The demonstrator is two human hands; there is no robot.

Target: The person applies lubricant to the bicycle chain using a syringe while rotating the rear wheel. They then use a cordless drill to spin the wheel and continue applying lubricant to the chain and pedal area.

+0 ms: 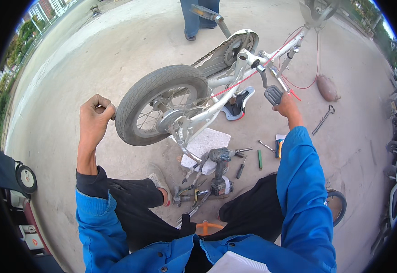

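Observation:
A white bicycle frame [223,98] lies tipped, with its rear wheel [137,118] toward me and a chain ring [235,52] behind. My left hand [97,119] is closed beside the tire's left side, fingertips pinched on something I cannot make out. My right hand [285,109] grips a black pedal [273,93] at the frame's right, its fingers partly hidden. Red cables [317,68] loop from the frame. A saddle [235,104] sits under it. A cordless impact wrench [221,170] stands below the wheel, near a pale stone slab [207,140].
Screwdriver [240,169], green bar [260,159], small box [279,148] and wrenches [321,122] lie on the concrete floor [62,77]. A brown stone-like lump [326,88] lies right. A person's legs [191,20] stand behind the bicycle. Vehicles [23,204] line the left; several bike parts [396,173] line the right.

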